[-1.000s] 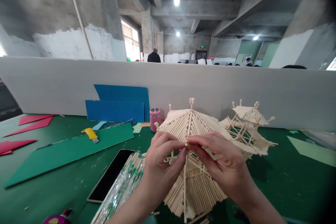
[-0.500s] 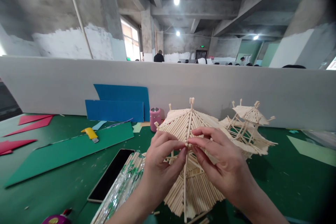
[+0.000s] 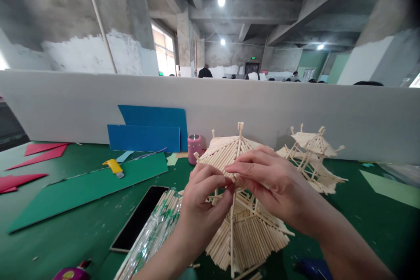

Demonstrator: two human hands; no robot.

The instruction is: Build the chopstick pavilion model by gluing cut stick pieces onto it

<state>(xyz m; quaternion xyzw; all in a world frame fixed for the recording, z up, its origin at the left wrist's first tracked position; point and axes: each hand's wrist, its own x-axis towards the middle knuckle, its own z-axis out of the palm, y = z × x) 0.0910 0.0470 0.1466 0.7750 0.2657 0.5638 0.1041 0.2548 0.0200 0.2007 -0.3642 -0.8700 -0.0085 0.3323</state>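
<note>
Shifted leftward, right hand (image 3: 272, 179) joins left hand (image 3: 203, 201), seemingly pinching one of two stick pavilions (image 3: 243, 227).

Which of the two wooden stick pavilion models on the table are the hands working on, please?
The larger model, nearest the camera: the left hand and right hand pinch its roof. The smaller model stands untouched behind it.

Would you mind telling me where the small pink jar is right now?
In the head view, the pink jar stands left of centre against the grey partition, between the blue sheets and the stick roof model.
</note>
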